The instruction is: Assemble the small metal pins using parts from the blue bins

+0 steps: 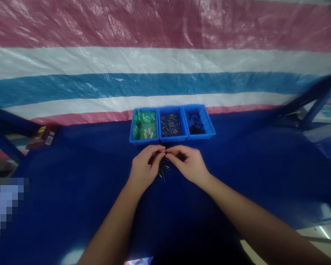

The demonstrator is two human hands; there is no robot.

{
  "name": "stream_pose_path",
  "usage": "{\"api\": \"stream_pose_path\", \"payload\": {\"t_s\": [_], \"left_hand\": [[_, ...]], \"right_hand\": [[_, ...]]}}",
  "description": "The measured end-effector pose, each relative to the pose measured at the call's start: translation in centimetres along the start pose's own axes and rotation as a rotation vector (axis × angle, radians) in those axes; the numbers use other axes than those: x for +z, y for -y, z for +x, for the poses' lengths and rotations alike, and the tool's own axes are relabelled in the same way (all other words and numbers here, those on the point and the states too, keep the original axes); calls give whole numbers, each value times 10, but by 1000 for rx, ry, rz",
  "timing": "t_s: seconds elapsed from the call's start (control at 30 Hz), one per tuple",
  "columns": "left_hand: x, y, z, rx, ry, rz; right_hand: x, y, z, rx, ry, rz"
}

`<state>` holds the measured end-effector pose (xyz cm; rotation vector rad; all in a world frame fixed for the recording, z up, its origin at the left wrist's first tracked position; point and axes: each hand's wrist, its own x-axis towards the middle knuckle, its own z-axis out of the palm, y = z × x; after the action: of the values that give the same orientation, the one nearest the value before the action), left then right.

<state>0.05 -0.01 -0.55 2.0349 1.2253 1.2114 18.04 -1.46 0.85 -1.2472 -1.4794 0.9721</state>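
My left hand [146, 165] and my right hand [190, 162] meet fingertip to fingertip over the blue table. Both are closed in a pinch, thumb against forefinger. Whatever sits between the fingertips is too small and dark to name. Beneath my hands lies a loose pile of thin brass-coloured metal pins [163, 170], partly covered by my left fingers. Just beyond stands a blue bin [172, 139] holding several similar thin metal pins [170, 125].
Left of it, another blue bin [144, 142] contains green bags and pale small pieces. A third blue bin [207, 121] on the right holds dark small parts. A dark red box [42, 136] sits at the table's left edge. Striped sheeting [165, 60] hangs behind.
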Motion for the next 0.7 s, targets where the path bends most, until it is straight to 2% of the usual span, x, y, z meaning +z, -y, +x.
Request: {"api": "stream_pose_path", "payload": {"t_s": [0.23, 0.53, 0.7], "left_hand": [[-2, -1, -1, -65, 45, 0], [0, -3, -1, -19, -3, -57], [-2, -2, -2, -40, 19, -40]], "right_hand": [[0, -1, 1, -27, 6, -54], [0, 2, -1, -27, 3, -87], [-1, -1, -1, -117, 2, -159]]}}
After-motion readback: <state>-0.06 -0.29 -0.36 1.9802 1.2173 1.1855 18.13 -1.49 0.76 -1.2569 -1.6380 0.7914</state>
